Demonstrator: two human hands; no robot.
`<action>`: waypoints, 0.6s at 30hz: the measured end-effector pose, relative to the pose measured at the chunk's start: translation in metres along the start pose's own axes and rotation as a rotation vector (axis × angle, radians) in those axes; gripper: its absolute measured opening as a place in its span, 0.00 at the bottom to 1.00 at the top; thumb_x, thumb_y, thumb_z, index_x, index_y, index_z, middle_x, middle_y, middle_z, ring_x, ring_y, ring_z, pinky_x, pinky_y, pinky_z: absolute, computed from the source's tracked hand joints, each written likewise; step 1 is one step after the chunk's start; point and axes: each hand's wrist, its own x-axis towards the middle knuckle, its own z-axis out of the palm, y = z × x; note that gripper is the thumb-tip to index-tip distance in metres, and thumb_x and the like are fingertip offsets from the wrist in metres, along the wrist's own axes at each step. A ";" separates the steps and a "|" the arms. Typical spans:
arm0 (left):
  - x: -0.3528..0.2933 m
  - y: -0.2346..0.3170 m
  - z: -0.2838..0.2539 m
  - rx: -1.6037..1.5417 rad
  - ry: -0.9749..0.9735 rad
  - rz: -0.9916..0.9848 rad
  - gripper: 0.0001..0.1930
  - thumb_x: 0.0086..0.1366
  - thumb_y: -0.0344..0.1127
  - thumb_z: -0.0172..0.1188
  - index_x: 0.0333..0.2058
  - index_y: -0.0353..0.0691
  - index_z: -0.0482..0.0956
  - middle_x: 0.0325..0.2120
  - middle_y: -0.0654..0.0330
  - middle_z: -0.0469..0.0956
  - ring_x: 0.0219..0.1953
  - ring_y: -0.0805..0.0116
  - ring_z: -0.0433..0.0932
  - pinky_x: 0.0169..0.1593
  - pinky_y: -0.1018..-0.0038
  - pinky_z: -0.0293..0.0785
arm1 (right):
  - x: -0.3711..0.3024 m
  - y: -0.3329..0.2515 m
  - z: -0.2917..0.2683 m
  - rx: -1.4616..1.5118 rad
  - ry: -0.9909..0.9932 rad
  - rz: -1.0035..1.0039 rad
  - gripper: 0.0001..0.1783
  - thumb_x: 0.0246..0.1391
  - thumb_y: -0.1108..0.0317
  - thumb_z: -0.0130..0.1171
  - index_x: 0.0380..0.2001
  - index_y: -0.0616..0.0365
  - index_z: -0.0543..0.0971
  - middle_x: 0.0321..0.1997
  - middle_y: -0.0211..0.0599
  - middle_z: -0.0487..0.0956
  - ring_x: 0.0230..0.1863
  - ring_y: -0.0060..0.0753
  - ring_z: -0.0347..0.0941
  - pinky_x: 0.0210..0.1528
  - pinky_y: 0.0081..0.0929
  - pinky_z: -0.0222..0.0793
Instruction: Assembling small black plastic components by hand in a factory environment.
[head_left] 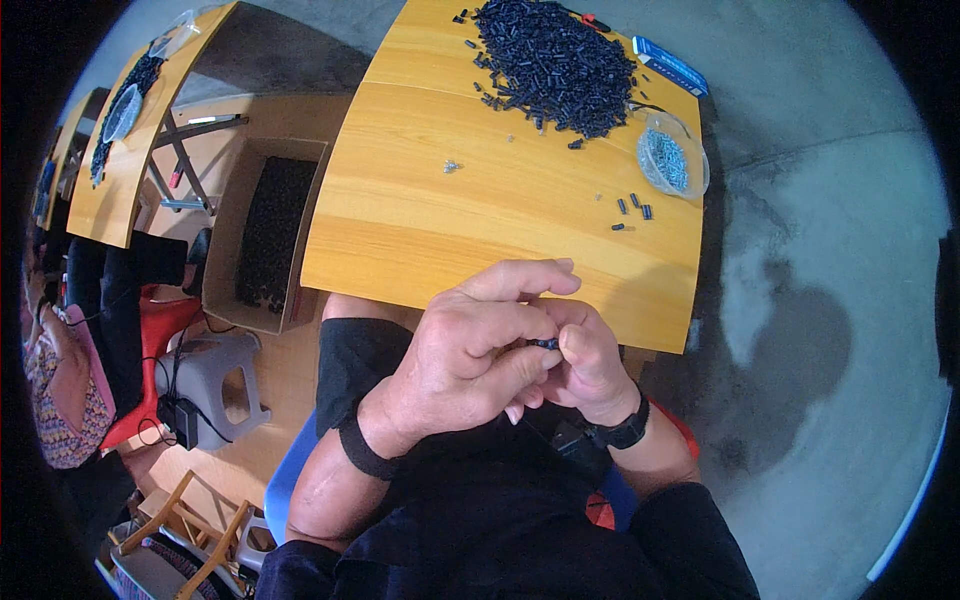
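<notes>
Both of my hands meet in front of my body, just off the table's near edge. A small black cylindrical piece point(545, 343) is pinched between the fingertips of my left hand point(462, 338) and my right hand point(592, 366). Only a short part of it shows; fingers cover the rest. My left index and middle fingers reach over it, curled. On the wooden table point(400, 220) beyond lies a large heap of similar black pieces point(555, 65). Several loose black pieces point(646, 212) lie closer, at the right. A clear plastic bowl point(704, 172) holds many small silvery screws point(667, 160).
Tiny metal bits point(452, 166) lie mid-table. A blue box point(670, 66) and a red-handled tool point(594, 22) are at the far right. Left of the table, a cardboard box point(245, 314) holds dark pieces, near a grey stool point(238, 350). Another person point(75, 390) sits at a second table point(125, 195).
</notes>
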 end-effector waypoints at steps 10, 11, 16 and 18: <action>-0.001 0.001 0.002 -0.020 0.014 -0.013 0.05 0.51 0.21 0.62 0.29 0.31 0.79 0.42 0.50 0.77 0.53 0.48 0.74 0.50 0.65 0.73 | 0.002 -0.016 0.002 -0.483 -0.011 0.079 0.30 0.59 0.45 0.46 0.25 0.66 0.73 0.20 0.38 0.72 0.21 0.30 0.70 0.23 0.25 0.68; -0.001 0.000 0.003 -0.052 0.013 -0.019 0.05 0.52 0.21 0.61 0.30 0.31 0.80 0.41 0.50 0.77 0.53 0.49 0.74 0.50 0.65 0.73 | 0.002 -0.014 0.000 -0.480 -0.015 0.031 0.30 0.58 0.44 0.47 0.23 0.65 0.73 0.20 0.37 0.72 0.21 0.30 0.70 0.22 0.24 0.67; -0.003 0.000 0.007 -0.090 0.025 -0.034 0.05 0.52 0.21 0.60 0.30 0.32 0.80 0.40 0.50 0.78 0.53 0.50 0.75 0.50 0.67 0.73 | 0.000 -0.008 -0.004 -0.419 -0.005 0.052 0.28 0.58 0.45 0.48 0.22 0.63 0.72 0.18 0.35 0.69 0.22 0.28 0.69 0.23 0.25 0.67; -0.005 -0.001 0.008 -0.111 0.046 -0.078 0.06 0.52 0.20 0.59 0.30 0.33 0.80 0.40 0.50 0.78 0.53 0.51 0.75 0.50 0.68 0.73 | -0.001 -0.005 -0.002 -0.389 0.003 0.048 0.27 0.58 0.45 0.48 0.22 0.62 0.72 0.18 0.34 0.68 0.21 0.28 0.69 0.23 0.25 0.67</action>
